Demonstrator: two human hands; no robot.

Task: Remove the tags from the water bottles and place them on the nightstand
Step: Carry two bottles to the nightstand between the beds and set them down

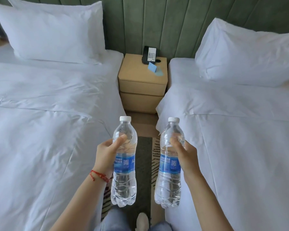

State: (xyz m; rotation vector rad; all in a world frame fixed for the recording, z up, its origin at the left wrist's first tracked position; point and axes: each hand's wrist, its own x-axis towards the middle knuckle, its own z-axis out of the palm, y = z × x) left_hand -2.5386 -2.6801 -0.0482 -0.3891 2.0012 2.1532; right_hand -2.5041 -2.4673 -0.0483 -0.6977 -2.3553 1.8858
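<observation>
Standing in the aisle between two white-sheeted beds, the person holds a clear plastic water bottle in each hand, both upright with white screw caps on top and blue printed labels around the middle. The left hand wraps its fingers around the left water bottle at the shoulder above the label, thumb lying across the front; a red string bracelet circles that wrist. The right hand grips the right water bottle the same way, fingers curled round the upper body. The two bottles are near each other but apart, with patterned carpet visible between them.

Ahead, well beyond the bottles, a tan two-drawer nightstand stands between the left bed and the right bed, against a green padded headboard wall. On its top sit a black-and-white desk telephone at the back and a small light-blue folded card just in front of it. Each bed carries a white pillow at its head.
</observation>
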